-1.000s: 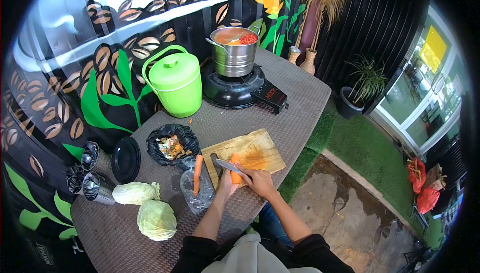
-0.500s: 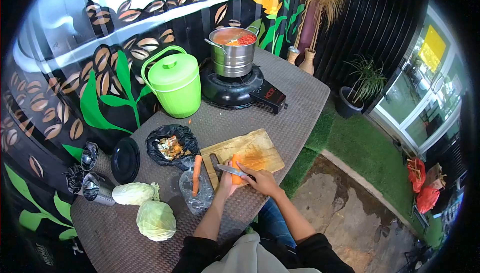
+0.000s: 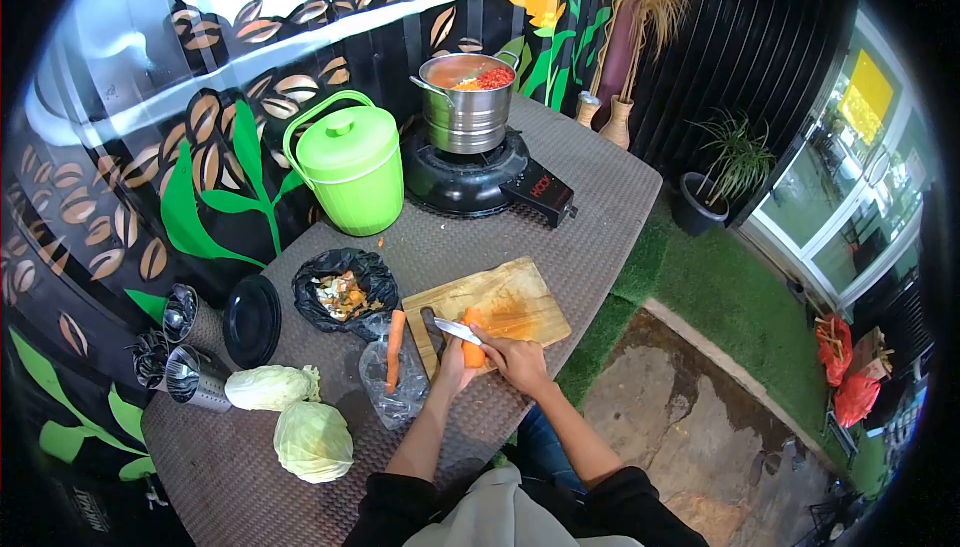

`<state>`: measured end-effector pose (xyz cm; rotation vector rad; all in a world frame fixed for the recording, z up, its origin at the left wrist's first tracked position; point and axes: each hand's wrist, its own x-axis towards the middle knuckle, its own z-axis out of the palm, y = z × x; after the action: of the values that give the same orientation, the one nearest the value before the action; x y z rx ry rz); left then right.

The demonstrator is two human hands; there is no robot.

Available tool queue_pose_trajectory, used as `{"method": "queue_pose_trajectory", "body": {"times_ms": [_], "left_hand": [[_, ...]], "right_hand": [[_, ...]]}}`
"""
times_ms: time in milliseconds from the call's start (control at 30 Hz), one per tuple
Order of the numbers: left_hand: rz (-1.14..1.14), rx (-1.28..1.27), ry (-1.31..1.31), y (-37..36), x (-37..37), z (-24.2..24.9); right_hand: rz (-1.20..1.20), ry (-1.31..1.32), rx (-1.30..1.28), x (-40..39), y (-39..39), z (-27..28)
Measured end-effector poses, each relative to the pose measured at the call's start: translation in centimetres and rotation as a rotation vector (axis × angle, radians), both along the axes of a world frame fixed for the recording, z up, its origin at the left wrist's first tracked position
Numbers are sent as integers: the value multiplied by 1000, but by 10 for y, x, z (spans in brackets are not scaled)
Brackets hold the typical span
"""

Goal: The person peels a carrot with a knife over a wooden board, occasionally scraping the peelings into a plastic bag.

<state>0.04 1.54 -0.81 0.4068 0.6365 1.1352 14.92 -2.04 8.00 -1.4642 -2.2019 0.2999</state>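
My left hand (image 3: 455, 367) is wrapped round an orange carrot piece (image 3: 473, 351) over the lower left part of the wooden cutting board (image 3: 520, 292). My right hand (image 3: 515, 359) grips a knife (image 3: 457, 330), its blade lying across the carrot and pointing left. The knife's handle is hidden inside my fingers. A second dark-handled tool (image 3: 430, 325) lies on the board's left side. Just left of the board, another carrot (image 3: 394, 352) rests on a clear plastic bag (image 3: 378, 387). Orange stains mark the board.
A steel pot (image 3: 465, 112) stands on a black stove (image 3: 465, 182), with a green lidded bucket (image 3: 350, 167) beside it. Further left are a black bag of peelings (image 3: 345, 292), black plates (image 3: 252, 322), cutlery holders (image 3: 197, 379), and two cabbages (image 3: 313, 442) (image 3: 270, 388).
The knife blade has shifted slightly up and left across the carrot, and it is angled a little differently. My right hand has moved slightly left with it.
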Motion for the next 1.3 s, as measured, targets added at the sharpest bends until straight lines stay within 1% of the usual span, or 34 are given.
{"method": "queue_pose_trajectory", "body": {"times_ms": [100, 167, 200, 267, 367, 500, 600, 700, 767, 800, 867, 900, 967, 1000, 1067, 1100, 1167, 1300], "left_hand": [[-7, 36, -10, 1, -1, -5], [-33, -46, -26, 0, 0, -3], [-31, -45, -27, 0, -1, -7], [-63, 12, -102, 2, -6, -16], [-79, 16, -73, 3, -6, -19], [-85, -17, -82, 1, -3, -10], [-78, -2, -39, -1, -3, -7], [-66, 32, 5, -1, -2, -5], [-96, 20, -36, 0, -5, -8], [-95, 22, -35, 0, -4, -4], [-35, -31, -24, -3, 0, 2], [-34, -31, -25, -1, -2, -4], [-118, 46, -136, 3, -5, -17], [-117, 45, -137, 2, -4, -13], [-70, -14, -47, 0, -1, -5], [-70, -14, -45, 0, -1, -6], [-82, 41, -49, 1, -2, -8], [-63, 75, 14, -1, 0, 6]], "right_hand": [[43, 27, -39, 4, 1, 5], [29, -39, -122, 6, 1, 10], [31, -40, -121, 8, 1, 12], [48, -71, -149, 10, 0, 14], [64, -76, -175, 13, -1, 23], [60, -95, -149, 11, 2, 19], [37, -110, -171, 6, 4, 16], [0, -80, -114, 6, 9, 10], [41, -51, -198, 9, 14, 10], [42, -50, -196, 11, 16, 12], [79, -89, -215, 13, 17, 16], [80, -90, -215, 13, 15, 16], [82, -31, -160, 14, 10, 16], [84, -32, -162, 14, 10, 17], [35, -84, -190, 12, 11, 18], [35, -82, -190, 12, 12, 15], [37, -85, -144, 11, 14, 10], [35, -62, -145, 11, 15, 15]]}}
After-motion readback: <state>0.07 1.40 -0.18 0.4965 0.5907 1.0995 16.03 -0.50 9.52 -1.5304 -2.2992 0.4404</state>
